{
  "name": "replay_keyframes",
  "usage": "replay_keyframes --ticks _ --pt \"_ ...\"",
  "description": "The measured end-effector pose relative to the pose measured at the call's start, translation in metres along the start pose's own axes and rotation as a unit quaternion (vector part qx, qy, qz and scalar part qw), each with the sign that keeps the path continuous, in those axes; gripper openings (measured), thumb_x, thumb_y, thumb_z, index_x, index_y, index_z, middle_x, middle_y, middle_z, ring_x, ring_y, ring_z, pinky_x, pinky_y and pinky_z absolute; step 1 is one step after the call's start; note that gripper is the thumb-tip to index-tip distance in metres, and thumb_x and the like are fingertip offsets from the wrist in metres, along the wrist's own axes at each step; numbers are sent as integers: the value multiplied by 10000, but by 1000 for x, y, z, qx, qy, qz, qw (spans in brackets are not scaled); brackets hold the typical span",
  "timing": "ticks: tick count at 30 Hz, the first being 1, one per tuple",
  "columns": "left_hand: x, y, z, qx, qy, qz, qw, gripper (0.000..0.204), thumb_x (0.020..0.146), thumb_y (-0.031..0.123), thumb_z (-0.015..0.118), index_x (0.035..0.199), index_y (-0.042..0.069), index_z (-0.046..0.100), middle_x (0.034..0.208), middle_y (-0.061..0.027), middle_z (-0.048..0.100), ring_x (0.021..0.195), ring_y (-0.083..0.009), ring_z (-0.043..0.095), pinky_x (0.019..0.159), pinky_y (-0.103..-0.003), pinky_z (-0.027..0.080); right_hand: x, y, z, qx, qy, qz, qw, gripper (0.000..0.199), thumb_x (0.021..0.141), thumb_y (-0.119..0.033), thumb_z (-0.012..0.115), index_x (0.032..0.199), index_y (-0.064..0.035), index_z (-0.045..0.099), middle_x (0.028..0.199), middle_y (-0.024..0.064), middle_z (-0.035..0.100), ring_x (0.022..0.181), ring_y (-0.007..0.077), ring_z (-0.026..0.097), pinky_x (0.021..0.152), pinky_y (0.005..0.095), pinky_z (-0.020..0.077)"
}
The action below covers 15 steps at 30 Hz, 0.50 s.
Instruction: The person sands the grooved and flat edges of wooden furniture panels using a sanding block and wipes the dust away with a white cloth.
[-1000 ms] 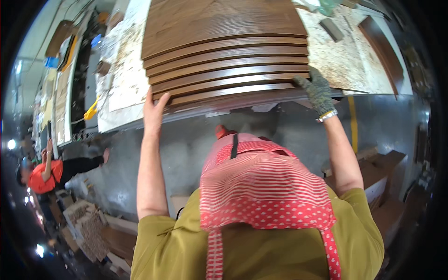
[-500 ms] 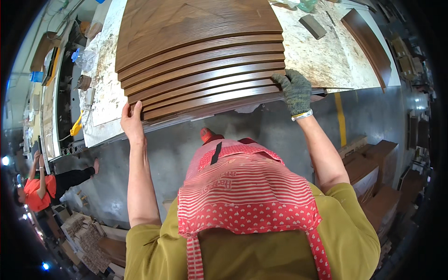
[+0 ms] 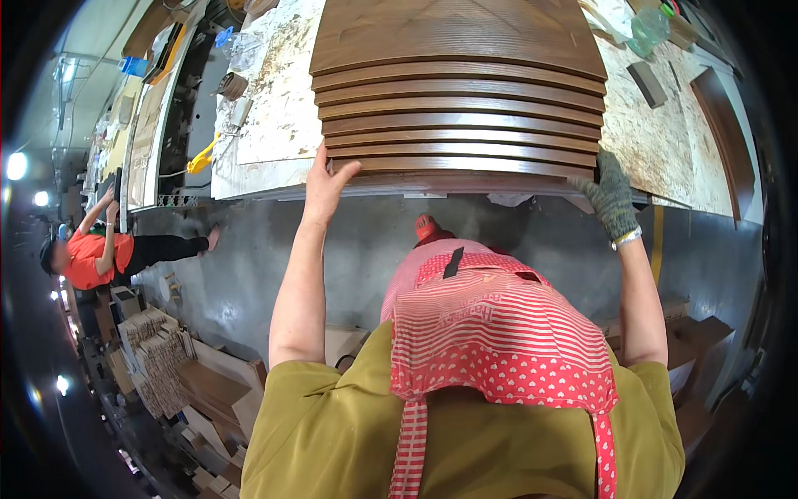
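Head camera view shows a stack of brown wooden boards [image 3: 461,108], which lies on the surface [image 3: 274,116] directly before the person. The boards have wood grain on the top, and their front edges are arranged like steps, each lower edge being nearer to the person.

The left hand [image 3: 326,187] is bare and is placed at the left front corner of the stack. Its grip is opened: the fingers rest along the side, and the thumb points to the right, along the lowest front edges. The right hand [image 3: 611,200], which wears a grey-green glove, is at the opposite front corner. Its grip is also opened, with the thumb apart from the fingers; how firmly it presses, one cannot tell.

To the right of the stack lie a grey block [image 3: 647,85], a green bottle [image 3: 650,32] and a long dark piece [image 3: 723,137]. To the left are a clear bottle [image 3: 243,51] with blue cap and a brown roll [image 3: 232,86]. Farther left, a co-worker [image 3: 96,254] in orange top stands.
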<state>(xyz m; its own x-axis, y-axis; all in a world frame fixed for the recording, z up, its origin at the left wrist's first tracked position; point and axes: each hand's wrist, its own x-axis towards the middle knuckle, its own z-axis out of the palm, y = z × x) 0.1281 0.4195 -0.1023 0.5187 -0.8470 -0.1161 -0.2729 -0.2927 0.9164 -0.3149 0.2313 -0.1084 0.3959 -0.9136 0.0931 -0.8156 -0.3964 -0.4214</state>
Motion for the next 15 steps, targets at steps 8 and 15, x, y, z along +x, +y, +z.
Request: replay_keyframes --ticks 8,15 --pt "-2 10 6 1 31 7 999 750 739 12 793 1388 -53 424 1283 -158 599 1158 -204 583 984 -296 460 -10 6 9 2 24 17 1000 653 697 -385 839 1139 38 612 1051 220 634 956 352 610 848 421 494" --pt "1 8 15 60 101 -4 993 639 754 84 804 1292 -93 507 1224 -154 637 1114 -180 589 955 -276 448 3 -5 7 88 61 22 994 506 721 -368 818 985 25 639 872 194 626 798 362 593 748 418 488"
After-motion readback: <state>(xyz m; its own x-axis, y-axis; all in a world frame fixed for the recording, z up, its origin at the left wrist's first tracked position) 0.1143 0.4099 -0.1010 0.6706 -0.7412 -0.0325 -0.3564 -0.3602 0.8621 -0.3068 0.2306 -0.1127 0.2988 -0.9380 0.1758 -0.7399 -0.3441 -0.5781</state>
